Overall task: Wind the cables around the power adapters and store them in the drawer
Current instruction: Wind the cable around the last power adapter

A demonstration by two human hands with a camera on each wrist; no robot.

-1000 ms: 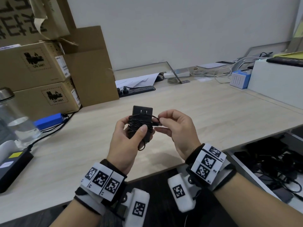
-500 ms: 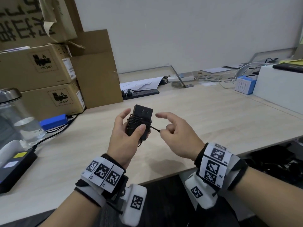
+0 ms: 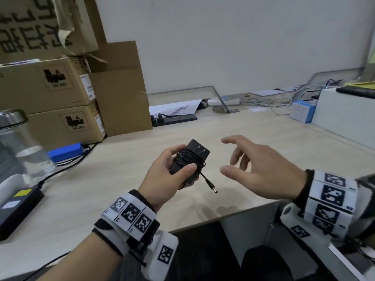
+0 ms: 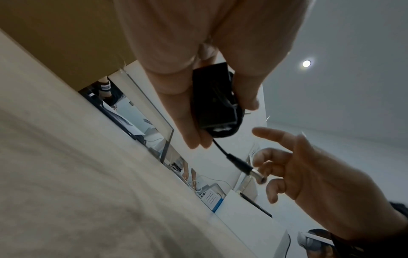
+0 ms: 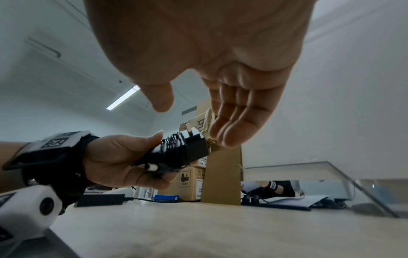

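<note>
My left hand grips a black power adapter above the desk, thumb pressing on the thin black cable wound round its body. The cable's free end with its barrel plug sticks out to the lower right. In the left wrist view the adapter lies between thumb and fingers and the plug hangs loose. My right hand hovers just right of the adapter with fingers spread, holding nothing. From the right wrist, the adapter shows under my straight fingers. The drawer edge shows at the far right.
Stacked cardboard boxes stand at the back left, with a glass bottle, a blue pack and a larger black adapter on the left. A black power strip, papers, a blue box and a white unit line the back.
My right hand has let go of the cable end and drawn off to the right, fingers spreading. The plug now hangs free from the adapter in my left hand.
</note>
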